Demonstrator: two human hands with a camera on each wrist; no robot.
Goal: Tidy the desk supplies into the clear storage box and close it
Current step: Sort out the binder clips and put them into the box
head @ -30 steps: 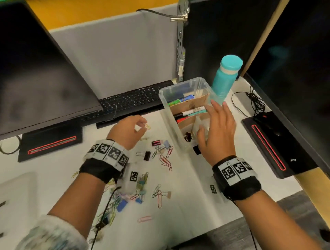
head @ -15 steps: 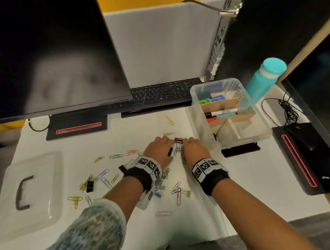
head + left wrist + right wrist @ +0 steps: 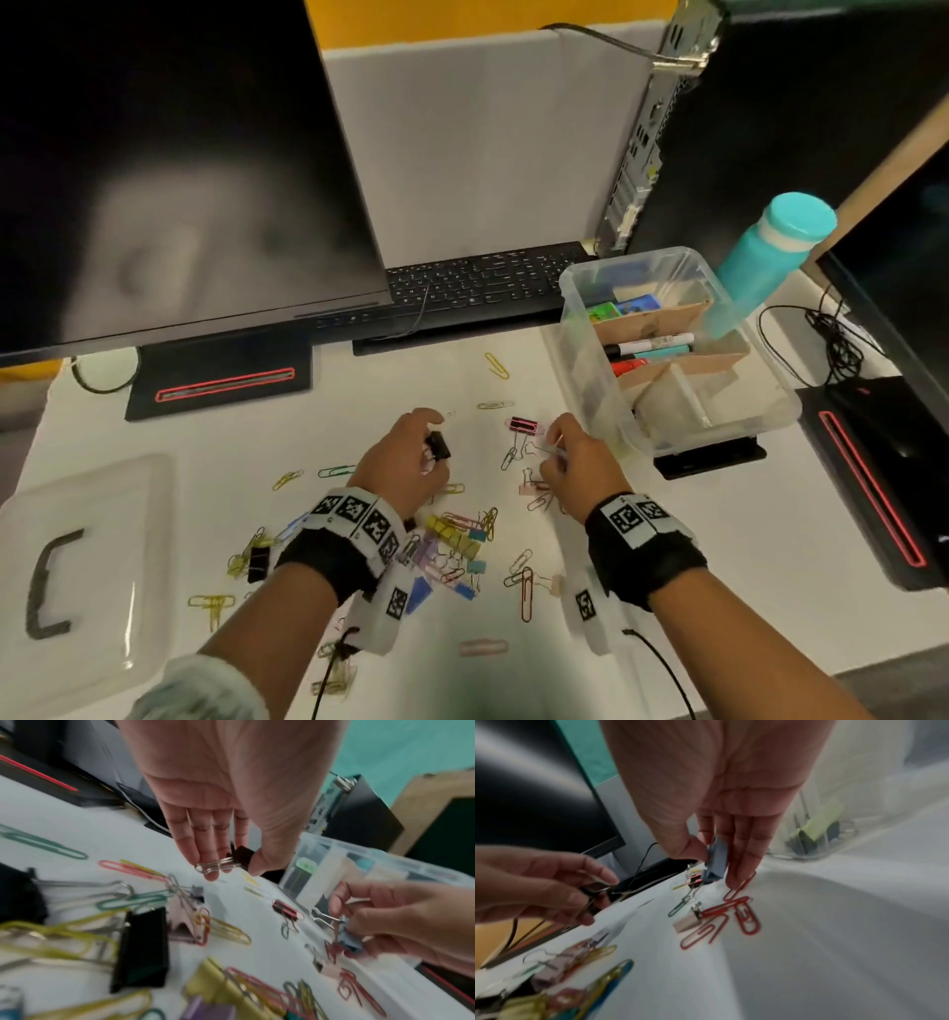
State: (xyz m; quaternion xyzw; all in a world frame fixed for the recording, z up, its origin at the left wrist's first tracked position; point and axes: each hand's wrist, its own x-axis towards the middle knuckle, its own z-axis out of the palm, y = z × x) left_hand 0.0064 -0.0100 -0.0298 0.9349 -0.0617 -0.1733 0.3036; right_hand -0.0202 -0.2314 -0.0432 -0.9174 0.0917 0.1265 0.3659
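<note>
My left hand (image 3: 411, 457) pinches a small black binder clip (image 3: 438, 445) (image 3: 240, 856) just above the white desk. To its right, my right hand (image 3: 575, 462) pinches a blue binder clip (image 3: 716, 860) (image 3: 348, 940) between thumb and fingers. The clear storage box (image 3: 580, 339) stands open at the right, with cardboard dividers, markers and small coloured items inside. Its clear lid (image 3: 77, 575) with a dark handle lies flat at the far left. Several coloured paper clips and binder clips (image 3: 457, 534) are scattered between and below my hands. A pink binder clip (image 3: 526, 425) lies between my hands.
A black keyboard (image 3: 477, 282) and a monitor (image 3: 169, 169) stand behind the clips. A teal bottle (image 3: 765, 252) is behind the box. Black cables (image 3: 832, 339) and a second monitor base (image 3: 883, 462) lie at the right. A computer tower (image 3: 770, 128) stands at the back.
My right hand left the box and came down to the clips. Each hand has taken hold of a binder clip and lifted it slightly off the desk.
</note>
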